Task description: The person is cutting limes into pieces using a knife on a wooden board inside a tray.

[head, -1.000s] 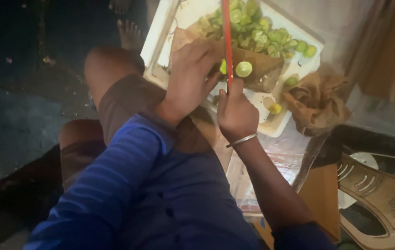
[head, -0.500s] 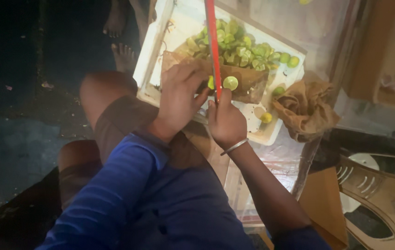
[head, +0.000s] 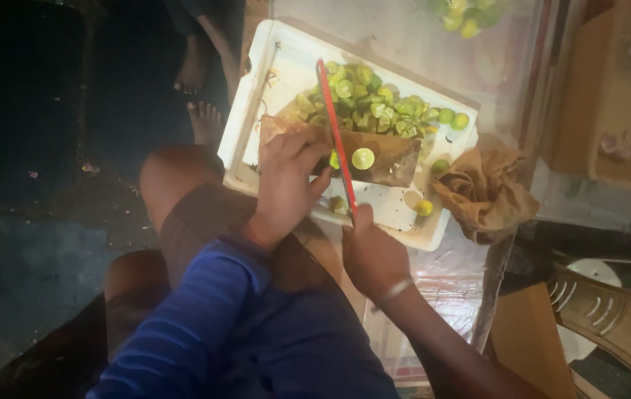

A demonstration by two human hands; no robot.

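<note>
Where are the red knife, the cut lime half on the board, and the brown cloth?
red knife (head: 336, 137), head view, middle of the blade
cut lime half (head: 363, 158), head view, pale cut face
brown cloth (head: 484, 193), head view, middle of the crumpled folds

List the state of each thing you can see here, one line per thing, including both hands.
Left hand: pressed down on the brown board, fingers beside a lime half.
Right hand: closed around the knife's handle.
Red knife: blade angled across the board.
Brown board: lying in the tray.
Lime half: cut face up, on the board.
Pile of limes: cut, heaped in the tray.
White tray: open, holding limes.
Brown cloth: crumpled beside the tray.
</note>
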